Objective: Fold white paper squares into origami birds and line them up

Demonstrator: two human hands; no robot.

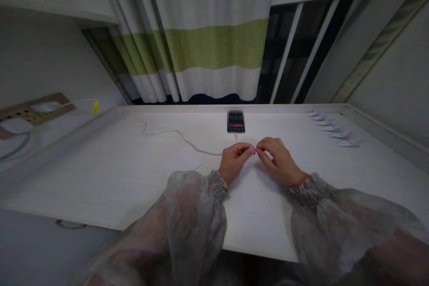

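Observation:
My left hand (pixel 233 160) and my right hand (pixel 277 161) meet above the middle of the white desk, fingertips almost touching. Both pinch thumb against forefinger on a small white piece of paper (pixel 247 160), mostly covered by the fingers. How it is folded cannot be made out. A ring sits on a finger of my left hand. Just beyond the hands lies a phone (pixel 236 121) with a lit screen, a white cable (pixel 187 141) plugged into its near end. Over at the right back stand several folded white paper figures (pixel 335 129) in a slanting row.
A pale sheet of paper (pixel 181 160) lies left of my left hand, with a thin dark line by its edge. A power strip (pixel 36 111) with plugs is at the left wall. A striped curtain (pixel 214 47) hangs behind the white desk (pixel 110 178).

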